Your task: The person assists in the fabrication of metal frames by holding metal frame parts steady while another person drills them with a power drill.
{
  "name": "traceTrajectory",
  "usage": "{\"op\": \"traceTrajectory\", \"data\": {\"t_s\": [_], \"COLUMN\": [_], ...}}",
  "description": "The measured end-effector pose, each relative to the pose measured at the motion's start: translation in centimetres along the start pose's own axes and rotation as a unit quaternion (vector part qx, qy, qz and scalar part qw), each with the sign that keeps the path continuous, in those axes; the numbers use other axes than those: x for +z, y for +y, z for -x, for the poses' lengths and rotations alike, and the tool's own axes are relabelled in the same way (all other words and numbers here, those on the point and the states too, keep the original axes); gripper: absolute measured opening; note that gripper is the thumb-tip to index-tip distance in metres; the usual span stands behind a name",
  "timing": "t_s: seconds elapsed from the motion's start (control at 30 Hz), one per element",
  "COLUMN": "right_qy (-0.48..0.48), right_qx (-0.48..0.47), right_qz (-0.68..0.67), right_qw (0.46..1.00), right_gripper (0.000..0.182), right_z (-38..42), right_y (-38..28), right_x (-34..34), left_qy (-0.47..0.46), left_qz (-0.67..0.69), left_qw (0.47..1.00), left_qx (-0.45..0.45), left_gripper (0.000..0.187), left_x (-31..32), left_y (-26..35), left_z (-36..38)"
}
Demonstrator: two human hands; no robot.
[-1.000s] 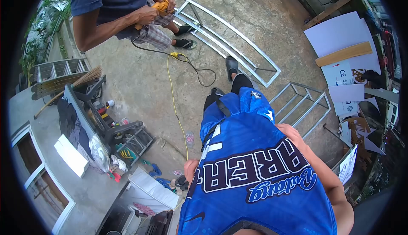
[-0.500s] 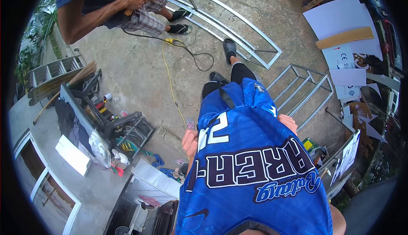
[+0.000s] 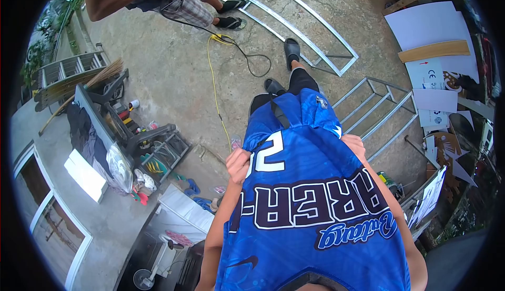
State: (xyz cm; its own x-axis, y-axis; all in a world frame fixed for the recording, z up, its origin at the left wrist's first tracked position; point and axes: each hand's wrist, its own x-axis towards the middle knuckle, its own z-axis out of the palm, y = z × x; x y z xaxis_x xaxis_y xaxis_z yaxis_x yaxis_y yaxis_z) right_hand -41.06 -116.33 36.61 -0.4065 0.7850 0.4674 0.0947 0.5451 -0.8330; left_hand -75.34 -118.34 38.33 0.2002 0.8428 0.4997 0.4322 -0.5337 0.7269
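Observation:
A blue jersey [image 3: 310,180] with white and black lettering covers the wearer's torso. My left hand [image 3: 238,164] is closed on the jersey's edge at the left of the view, and my right hand [image 3: 354,147] is closed at its other edge, fingers curled against the cloth. Which hand is which follows from their sides. Below the jersey, the wearer's feet in dark sandals [image 3: 292,52] stand on the concrete. Beside them lies a metal ladder-like frame [image 3: 376,113], and a longer curved metal frame [image 3: 294,30] lies farther ahead.
A co-worker in plaid shorts [image 3: 187,12] stands at the upper left, hands on a partly cut-off tool. A black and yellow cord [image 3: 214,83] crosses the ground. Left are a broom [image 3: 105,73], a ladder [image 3: 68,70] and a black rack [image 3: 163,157]; right, white boards [image 3: 426,28].
The view has shifted, so the co-worker and frames sit higher and the tool is mostly cut off. Both forearms now show more beside the jersey. Both hands remain closed at its edges.

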Motion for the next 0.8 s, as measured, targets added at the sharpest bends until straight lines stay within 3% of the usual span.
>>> {"op": "traceTrajectory", "data": {"t_s": [0.47,0.8], "right_qy": [-0.036,-0.022], "right_qx": [-0.029,-0.065], "right_qz": [0.0,0.027], "right_qw": [0.999,0.997], "right_gripper": [0.034,0.036], "right_z": [-0.5,-2.7], "right_y": [1.2,0.1], "right_x": [0.2,0.2], "left_qy": [0.073,0.068], "left_qz": [-0.026,-0.011], "left_qw": [0.997,0.998], "left_qx": [0.001,-0.002], "left_gripper": [0.027,0.027], "left_x": [-0.1,-0.1], "left_y": [-0.1,-0.3], "left_z": [0.6,-0.3]}}
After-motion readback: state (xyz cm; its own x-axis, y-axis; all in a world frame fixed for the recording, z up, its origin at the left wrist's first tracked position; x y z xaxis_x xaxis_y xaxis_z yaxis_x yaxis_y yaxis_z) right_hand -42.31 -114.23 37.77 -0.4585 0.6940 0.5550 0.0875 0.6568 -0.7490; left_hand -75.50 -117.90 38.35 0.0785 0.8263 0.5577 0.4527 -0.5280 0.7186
